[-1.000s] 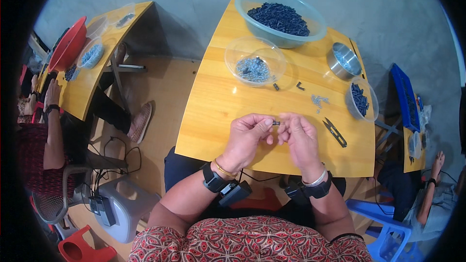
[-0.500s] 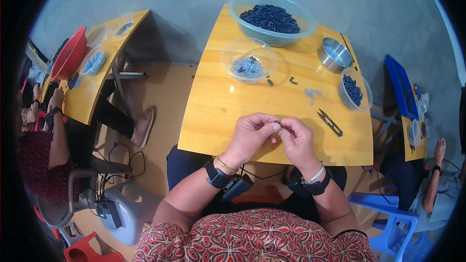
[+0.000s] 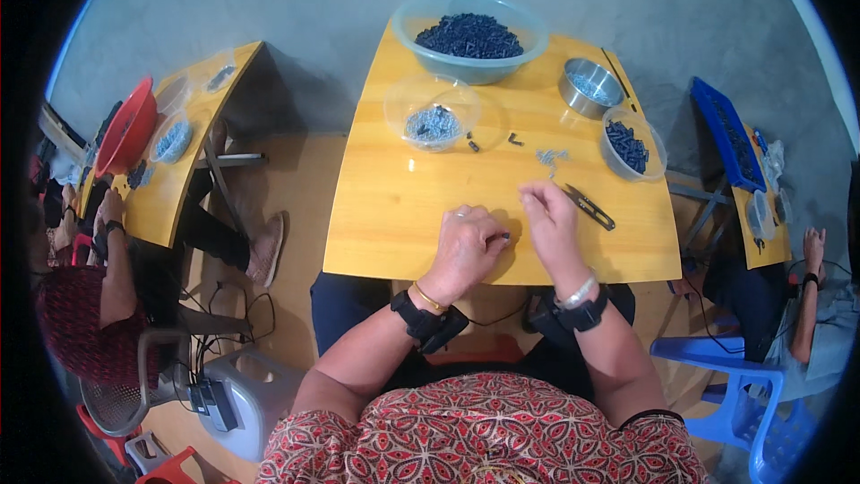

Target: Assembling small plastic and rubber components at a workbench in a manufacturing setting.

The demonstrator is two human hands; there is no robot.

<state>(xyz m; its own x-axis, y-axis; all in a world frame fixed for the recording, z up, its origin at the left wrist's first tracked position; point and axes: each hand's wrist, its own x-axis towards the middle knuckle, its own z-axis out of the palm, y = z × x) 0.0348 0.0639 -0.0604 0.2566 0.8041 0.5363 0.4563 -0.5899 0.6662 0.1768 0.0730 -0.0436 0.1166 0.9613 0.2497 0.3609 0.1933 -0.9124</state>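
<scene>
Part handling appears to be the step in hand, the left hand [image 3: 468, 246] pinching a small dark part [image 3: 507, 235] over the smooth yellow tabletop [image 3: 385, 215] while the right hand [image 3: 549, 215], fingers curled, fingertip gap and contents indeterminable, is near slender silvery pieces [image 3: 552, 157] whose pickup would call for a precise pinch.

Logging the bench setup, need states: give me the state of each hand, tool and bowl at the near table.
Left hand: closed, small dark piece at fingertips
Right hand: fingers curled, contents unclear
Snips: lying flat, blade gap unclear
Large bluish bowl: uncovered, heaped with dark parts
Left clear bowl: uncovered, partly filled
Steel bowl: uncovered, partly filled
Right clear bowl: uncovered, holds dark pieces
</scene>
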